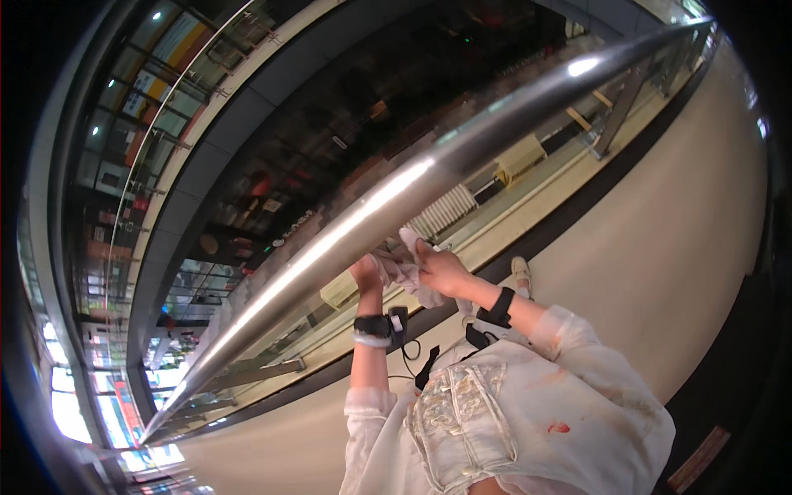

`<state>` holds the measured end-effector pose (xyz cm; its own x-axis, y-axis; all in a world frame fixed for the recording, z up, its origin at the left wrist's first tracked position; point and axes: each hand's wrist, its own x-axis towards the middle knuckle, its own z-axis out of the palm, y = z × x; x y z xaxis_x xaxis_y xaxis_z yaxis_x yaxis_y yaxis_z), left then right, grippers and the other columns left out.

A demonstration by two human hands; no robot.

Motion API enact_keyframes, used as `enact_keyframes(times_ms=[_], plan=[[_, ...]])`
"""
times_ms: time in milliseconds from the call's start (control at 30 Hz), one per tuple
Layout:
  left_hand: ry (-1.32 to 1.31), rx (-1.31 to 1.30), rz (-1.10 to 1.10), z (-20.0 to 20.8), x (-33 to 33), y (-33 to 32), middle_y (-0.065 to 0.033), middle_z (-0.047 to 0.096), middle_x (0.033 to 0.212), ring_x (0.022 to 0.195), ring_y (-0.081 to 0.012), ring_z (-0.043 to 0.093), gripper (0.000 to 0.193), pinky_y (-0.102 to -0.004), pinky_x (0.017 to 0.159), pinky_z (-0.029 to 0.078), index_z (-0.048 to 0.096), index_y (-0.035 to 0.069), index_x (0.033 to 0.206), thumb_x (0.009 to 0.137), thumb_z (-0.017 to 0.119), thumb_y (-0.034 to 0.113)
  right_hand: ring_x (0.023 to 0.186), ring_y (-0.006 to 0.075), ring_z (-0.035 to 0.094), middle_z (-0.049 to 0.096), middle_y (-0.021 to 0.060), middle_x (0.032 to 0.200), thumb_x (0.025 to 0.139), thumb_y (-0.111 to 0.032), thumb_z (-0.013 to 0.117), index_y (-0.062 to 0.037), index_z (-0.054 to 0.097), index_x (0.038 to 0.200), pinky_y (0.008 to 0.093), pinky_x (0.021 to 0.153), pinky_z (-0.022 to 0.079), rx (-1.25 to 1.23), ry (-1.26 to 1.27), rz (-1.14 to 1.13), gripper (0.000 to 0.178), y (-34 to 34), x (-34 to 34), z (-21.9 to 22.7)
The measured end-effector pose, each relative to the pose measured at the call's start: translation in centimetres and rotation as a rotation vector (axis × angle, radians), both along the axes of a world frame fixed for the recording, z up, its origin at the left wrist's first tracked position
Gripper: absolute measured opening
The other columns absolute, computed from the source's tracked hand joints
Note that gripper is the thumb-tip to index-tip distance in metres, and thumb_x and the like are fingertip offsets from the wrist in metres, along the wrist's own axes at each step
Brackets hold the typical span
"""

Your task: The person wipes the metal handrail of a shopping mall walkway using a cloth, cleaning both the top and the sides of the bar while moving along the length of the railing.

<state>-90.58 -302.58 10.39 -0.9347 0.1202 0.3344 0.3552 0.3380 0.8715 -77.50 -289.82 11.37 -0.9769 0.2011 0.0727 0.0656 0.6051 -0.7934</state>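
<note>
A: What surface and room does the person stand in?

B: A thick, round, shiny silver metal handrail slants across from lower left to upper right; on the near side runs a smooth beige floor, edged by a dark strip; on the far side is a dim, open space, with a curved grey balcony ledge at the upper left and bright windows at the lower left.

A: And past the handrail's near edge?

B: A cream-coloured, ribbed object shows there, just beyond the hands; I cannot tell what it is.

A: Where is the thing being handled?

B: A crumpled, pale pinkish-white cloth sits between the two hands, just beside the handrail; whether it touches the metal I cannot tell.

A: How does each hand stand?

B: The right hand is curled round the cloth, thumb uppermost, gripping a fold that pokes out above it; the left hand is at the cloth's other side, close to the handrail; its fingers are mostly hidden, so I cannot tell how far they are closed.
</note>
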Motion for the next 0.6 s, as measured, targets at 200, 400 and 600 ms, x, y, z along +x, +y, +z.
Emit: enact_keyframes(times_ms=[200,400,600], plan=[[-0.639,1.407,-0.384,6.4,2.5,-1.3,-0.0112,0.051,0.111,0.102,-0.0231,0.047,0.033,-0.0333,0.09,0.036,0.046,0.003,0.114,0.088,0.04,0.023,0.082,0.0418,0.053,0.055,0.0257,0.091,0.07,-0.021,0.053,0.0034,0.032,0.122,0.0438,0.07,0.044,-0.132,-0.125,-0.028,0.062,2.0,1.0,0.0],[-0.595,1.881,-0.322,11.5,2.4,-4.7,-0.0095,0.051,0.114,0.106,-0.022,0.046,0.033,-0.0374,0.097,0.031,0.048,0.005,0.112,0.088,0.04,0.026,0.117,0.0271,0.039,0.042,0.0215,0.122,0.07,-0.018,0.059,0.0066,0.032,0.123,0.0308,0.096,0.03,-0.359,-0.102,0.079,0.063,3.4,2.0,2.3],[-0.276,1.749,0.21,13.4,0.6,-10.9,-0.01,0.043,0.124,0.108,-0.0288,0.043,0.069,-0.0407,0.097,0.032,0.037,0.005,0.124,0.085,0.017,0.059,0.107,0.0168,0.041,0.042,0.0104,0.119,0.072,-0.008,0.059,0.0033,0.031,0.126,0.0275,0.092,0.032,-0.509,0.018,0.228,0.062,6.0,3.6,5.0]])
